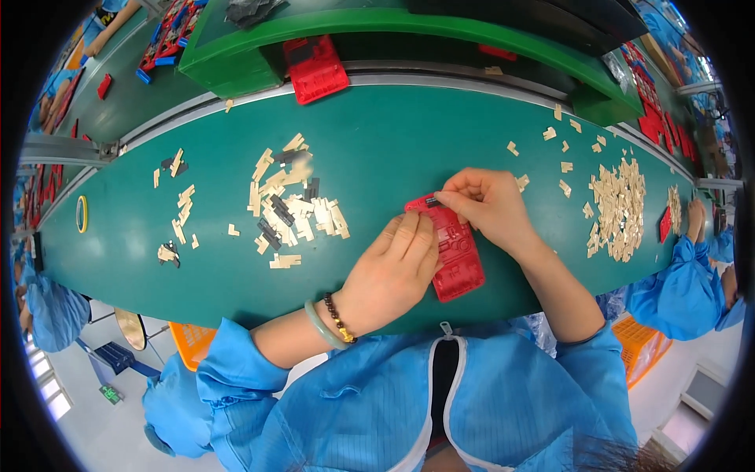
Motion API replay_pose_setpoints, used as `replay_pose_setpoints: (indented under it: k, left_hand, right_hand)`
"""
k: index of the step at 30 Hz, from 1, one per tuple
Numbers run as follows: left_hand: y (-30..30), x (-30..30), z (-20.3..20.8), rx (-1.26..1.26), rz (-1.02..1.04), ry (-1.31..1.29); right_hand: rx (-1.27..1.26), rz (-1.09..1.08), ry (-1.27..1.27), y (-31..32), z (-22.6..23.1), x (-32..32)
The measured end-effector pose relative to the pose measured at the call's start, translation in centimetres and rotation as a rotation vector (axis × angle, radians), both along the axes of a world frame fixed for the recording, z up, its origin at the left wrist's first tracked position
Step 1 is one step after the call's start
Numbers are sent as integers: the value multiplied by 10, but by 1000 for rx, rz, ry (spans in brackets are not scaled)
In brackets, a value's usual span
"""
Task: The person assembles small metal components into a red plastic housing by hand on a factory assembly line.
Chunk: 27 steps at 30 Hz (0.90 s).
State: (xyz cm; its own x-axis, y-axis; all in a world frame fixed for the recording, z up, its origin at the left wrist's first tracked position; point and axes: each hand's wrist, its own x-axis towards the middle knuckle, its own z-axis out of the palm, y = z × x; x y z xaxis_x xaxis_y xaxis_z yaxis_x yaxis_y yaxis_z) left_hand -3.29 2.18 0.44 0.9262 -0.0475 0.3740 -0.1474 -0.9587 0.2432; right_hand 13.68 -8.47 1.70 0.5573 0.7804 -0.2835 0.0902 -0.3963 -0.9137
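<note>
In front of me on the green table lies a red molded plastic tray [460, 267], slightly tilted, with raised shapes on its face. My left hand [393, 267] is closed along the tray's left side, its fingertips near the upper left corner. A small black strip [431, 202] sits at the tray's top end. Thumb and forefinger of my right hand [491, 206] pinch at the strip's right end; the other fingers curl in above. Part of the tray is covered by my left fingers.
A loose pile of cream and dark flat pieces [295, 208] lies to the left, a larger cream pile [617, 208] to the right. Another red tray [316, 71] rests by the green shelf [236, 59]. A yellow ring [82, 214] lies far left. A co-worker's blue sleeve [680, 287] is at right.
</note>
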Motion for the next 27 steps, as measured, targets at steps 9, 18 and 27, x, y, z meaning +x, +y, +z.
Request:
replay_pose_setpoints:
  k: [9, 18, 27]
  left_hand:
    - [0, -1, -1, 44, -25, 33]
    - [-1, -2, -2, 1, -12, 41]
    - [0, -1, -2, -5, -5, 18]
  right_hand:
    - [-7, -13, -99, 1, -7, -6]
    - [9, -12, -133, 2, -7, -5]
    - [9, 8, -135, 2, -7, -4]
